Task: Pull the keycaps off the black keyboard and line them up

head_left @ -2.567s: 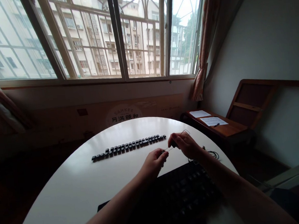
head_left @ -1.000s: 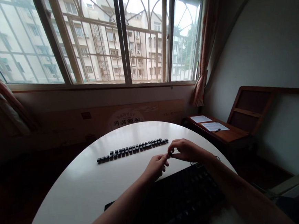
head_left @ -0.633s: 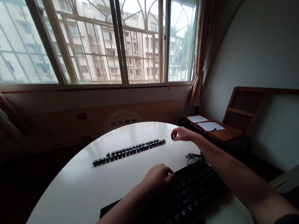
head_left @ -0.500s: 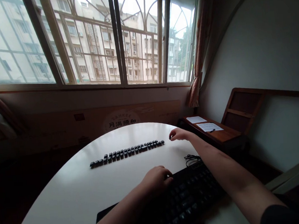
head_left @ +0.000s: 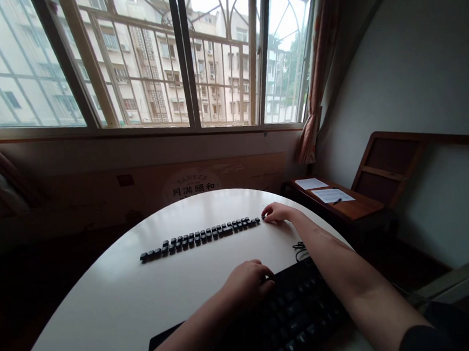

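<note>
A black keyboard [head_left: 297, 306] lies at the near side of the round white table [head_left: 202, 275]. My left hand [head_left: 249, 281] rests over its far edge with fingers curled; whatever lies between the fingertips is too dark to make out. Farther out, my right hand [head_left: 277, 212] pinches a small black keycap [head_left: 264, 217] at the tabletop, by the right end of a long double row of keycaps [head_left: 201, 236]. The row runs slantwise across the table. My left forearm covers part of the keyboard.
A coiled black cable [head_left: 300, 249] lies behind the keyboard, partly under my right forearm. To the right, papers [head_left: 333, 195] and a pen lie on a wooden chair or bench [head_left: 367, 209]. A barred window [head_left: 185, 66] stands beyond the table.
My right hand has moved slightly left and down, bringing the keycap to the tabletop beside the row's end. My left hand stays at the keyboard. The view has shifted a little.
</note>
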`<state>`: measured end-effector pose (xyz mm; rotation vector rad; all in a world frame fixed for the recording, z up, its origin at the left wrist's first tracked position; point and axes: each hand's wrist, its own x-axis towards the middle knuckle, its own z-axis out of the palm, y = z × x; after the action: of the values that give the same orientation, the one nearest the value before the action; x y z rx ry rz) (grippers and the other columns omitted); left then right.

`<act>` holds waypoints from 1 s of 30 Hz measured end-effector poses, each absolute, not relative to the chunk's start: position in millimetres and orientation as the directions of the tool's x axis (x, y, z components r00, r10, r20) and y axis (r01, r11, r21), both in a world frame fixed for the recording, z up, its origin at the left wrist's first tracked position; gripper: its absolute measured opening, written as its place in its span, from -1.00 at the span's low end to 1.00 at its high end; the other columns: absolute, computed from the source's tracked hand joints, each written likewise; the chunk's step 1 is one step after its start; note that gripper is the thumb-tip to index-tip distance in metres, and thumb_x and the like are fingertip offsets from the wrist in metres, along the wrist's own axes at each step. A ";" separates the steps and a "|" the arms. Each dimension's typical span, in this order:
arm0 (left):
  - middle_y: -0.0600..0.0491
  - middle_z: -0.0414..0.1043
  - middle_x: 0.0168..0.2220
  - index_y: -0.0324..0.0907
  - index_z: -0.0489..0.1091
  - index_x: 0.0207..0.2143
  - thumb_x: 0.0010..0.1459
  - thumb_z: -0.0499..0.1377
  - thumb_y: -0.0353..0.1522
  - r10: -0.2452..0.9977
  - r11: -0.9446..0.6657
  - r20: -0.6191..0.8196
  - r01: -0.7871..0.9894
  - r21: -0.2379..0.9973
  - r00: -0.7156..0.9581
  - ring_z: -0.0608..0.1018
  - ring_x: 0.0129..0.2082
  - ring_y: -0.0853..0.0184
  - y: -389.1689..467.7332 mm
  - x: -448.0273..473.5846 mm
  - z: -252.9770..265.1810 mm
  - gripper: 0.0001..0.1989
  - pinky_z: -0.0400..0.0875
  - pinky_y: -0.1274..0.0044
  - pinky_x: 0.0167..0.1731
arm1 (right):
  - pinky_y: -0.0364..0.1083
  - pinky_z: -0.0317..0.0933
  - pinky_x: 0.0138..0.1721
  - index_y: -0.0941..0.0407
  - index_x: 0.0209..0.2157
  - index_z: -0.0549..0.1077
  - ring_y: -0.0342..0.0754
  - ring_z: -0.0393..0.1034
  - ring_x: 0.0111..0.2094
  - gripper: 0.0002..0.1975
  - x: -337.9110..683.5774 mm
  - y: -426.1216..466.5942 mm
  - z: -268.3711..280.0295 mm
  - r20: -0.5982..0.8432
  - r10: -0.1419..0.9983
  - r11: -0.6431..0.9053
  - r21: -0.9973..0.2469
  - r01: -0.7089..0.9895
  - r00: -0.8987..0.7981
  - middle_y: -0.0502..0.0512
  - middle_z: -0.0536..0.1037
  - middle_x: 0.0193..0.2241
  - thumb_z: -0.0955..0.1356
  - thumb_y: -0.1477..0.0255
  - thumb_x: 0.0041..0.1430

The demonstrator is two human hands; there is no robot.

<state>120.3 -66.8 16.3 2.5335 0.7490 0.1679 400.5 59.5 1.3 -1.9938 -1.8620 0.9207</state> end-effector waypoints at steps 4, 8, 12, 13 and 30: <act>-0.01 0.52 -0.15 -0.05 0.56 -0.15 0.12 0.13 -0.29 0.538 -0.727 -0.024 0.478 0.493 0.843 0.53 -0.20 0.21 -67.4 120.1 17.2 -0.72 0.39 0.45 -0.18 | 0.02 0.41 -0.18 0.17 0.00 0.41 -0.01 0.46 -0.16 -0.72 400.1 59.3 -2.9 -0.221 0.975 -0.118 -0.597 0.793 -0.022 0.15 0.48 -0.06 0.34 0.36 0.31; -0.01 0.51 -0.15 -0.05 0.56 -0.14 0.13 0.13 -0.29 0.534 -0.724 -0.028 0.474 0.501 0.845 0.53 -0.19 0.20 -67.9 120.3 18.8 -0.71 0.39 0.43 -0.16 | -0.01 0.41 -0.22 0.18 -0.04 0.43 -0.04 0.47 -0.22 -0.75 399.7 60.6 -5.6 -0.187 0.982 -0.096 -0.597 0.797 -0.021 0.12 0.51 -0.12 0.34 0.36 0.31; 0.00 0.51 -0.14 -0.04 0.55 -0.13 0.13 0.13 -0.30 0.532 -0.716 -0.036 0.472 0.514 0.846 0.53 -0.19 0.21 -67.5 120.8 18.8 -0.72 0.39 0.44 -0.17 | -0.15 0.34 -0.35 0.12 -0.07 0.51 -0.12 0.46 -0.35 -0.73 400.4 63.1 -7.1 -0.159 0.987 -0.093 -0.597 0.797 -0.004 0.07 0.56 -0.22 0.43 0.39 0.18; 0.00 0.51 -0.14 -0.04 0.55 -0.13 0.13 0.13 -0.29 0.532 -0.716 -0.034 0.471 0.516 0.846 0.53 -0.19 0.21 -67.4 120.8 18.5 -0.72 0.39 0.44 -0.17 | -0.19 0.31 -0.38 0.10 -0.08 0.54 -0.14 0.46 -0.37 -0.70 400.5 63.7 -7.3 -0.151 0.989 -0.094 -0.598 0.796 0.003 0.05 0.57 -0.24 0.46 0.41 0.12; -0.02 0.51 -0.15 -0.06 0.55 -0.14 0.11 0.14 -0.28 0.532 -0.719 -0.033 0.472 0.511 0.846 0.52 -0.19 0.21 -67.1 121.8 19.9 -0.71 0.39 0.46 -0.20 | -0.08 0.37 -0.31 0.18 -0.10 0.48 -0.11 0.45 -0.36 -0.75 399.6 65.4 -8.8 -0.159 0.987 -0.096 -0.600 0.794 0.000 0.06 0.55 -0.27 0.37 0.33 0.27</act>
<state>121.8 -67.1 19.9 2.5076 0.7348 0.1577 399.6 65.4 -8.8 -1.9450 -1.8432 0.7928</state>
